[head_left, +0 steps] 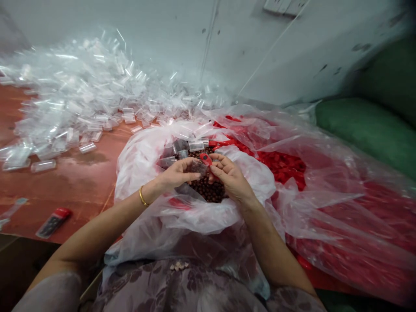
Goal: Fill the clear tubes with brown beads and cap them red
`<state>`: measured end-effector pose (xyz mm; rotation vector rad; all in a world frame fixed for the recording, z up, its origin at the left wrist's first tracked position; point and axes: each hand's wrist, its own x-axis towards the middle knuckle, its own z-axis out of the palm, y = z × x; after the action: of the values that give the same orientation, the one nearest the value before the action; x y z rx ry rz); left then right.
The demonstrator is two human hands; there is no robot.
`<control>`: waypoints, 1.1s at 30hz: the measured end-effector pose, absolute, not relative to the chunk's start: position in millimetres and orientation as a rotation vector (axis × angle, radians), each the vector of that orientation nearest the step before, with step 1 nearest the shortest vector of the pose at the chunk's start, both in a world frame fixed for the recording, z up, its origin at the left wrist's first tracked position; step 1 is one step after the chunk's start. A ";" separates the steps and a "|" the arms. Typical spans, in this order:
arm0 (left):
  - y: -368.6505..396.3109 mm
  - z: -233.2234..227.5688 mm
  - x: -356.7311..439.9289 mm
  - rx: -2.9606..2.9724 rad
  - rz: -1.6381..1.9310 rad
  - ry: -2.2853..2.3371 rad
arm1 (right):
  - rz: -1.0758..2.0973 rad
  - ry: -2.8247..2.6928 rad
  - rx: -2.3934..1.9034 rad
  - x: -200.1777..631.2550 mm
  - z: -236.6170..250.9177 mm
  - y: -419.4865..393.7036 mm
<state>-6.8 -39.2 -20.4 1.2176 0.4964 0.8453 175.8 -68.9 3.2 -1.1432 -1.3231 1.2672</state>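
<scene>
Over a white plastic bag (201,219) with its mouth spread wide, my two hands meet. My left hand (177,174) is closed around a small clear plastic container (199,167), partly hidden by the fingers; what it holds inside is hard to see. A red cap (205,159) with dark spots is pinched in my right hand (230,175), right at the container's top. Beneath the hands, dark brown round beads (209,191) fill the bag. Several clear containers (196,146) lie on the beads at the far side.
A big heap of clear containers (81,99) covers the table's back left. One filled container with a red cap (53,222) lies near the left front edge. Red caps (282,167) fill a large clear bag on the right, beside a green sack (364,130). Behind stands a wall (182,39).
</scene>
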 end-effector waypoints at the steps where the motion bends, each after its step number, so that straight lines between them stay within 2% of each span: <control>1: -40.5 -20.8 -6.1 1.241 0.854 0.495 | 1.206 -1.386 -1.156 176.1 2.9 -68.6; 5: -45.5 -20.9 -4.5 1.335 0.874 0.535 | 0.770 -1.672 -1.181 174.5 0.6 -71.1; 7: -47.2 -20.6 -5.0 1.377 0.889 0.551 | 0.670 -1.743 -1.177 172.5 -1.0 -74.8; 14: -49.5 -23.3 -7.0 1.480 0.850 0.559 | 1.116 -1.365 -1.274 172.2 0.8 -79.0; 18: -49.6 -23.1 -6.8 1.509 0.843 0.520 | 1.233 -1.343 -1.304 174.8 4.8 -74.4; 29: -52.6 -17.7 -6.7 1.328 0.815 0.471 | 1.058 -1.446 -1.307 168.5 0.3 -81.1; 33: -53.9 -17.6 -6.6 1.414 0.801 0.518 | 0.864 -1.619 -1.304 168.9 0.1 -81.3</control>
<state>-6.6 -53.9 -17.6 1.4136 0.5180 0.8013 168.9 -81.3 0.1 -1.3042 -1.6192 0.8638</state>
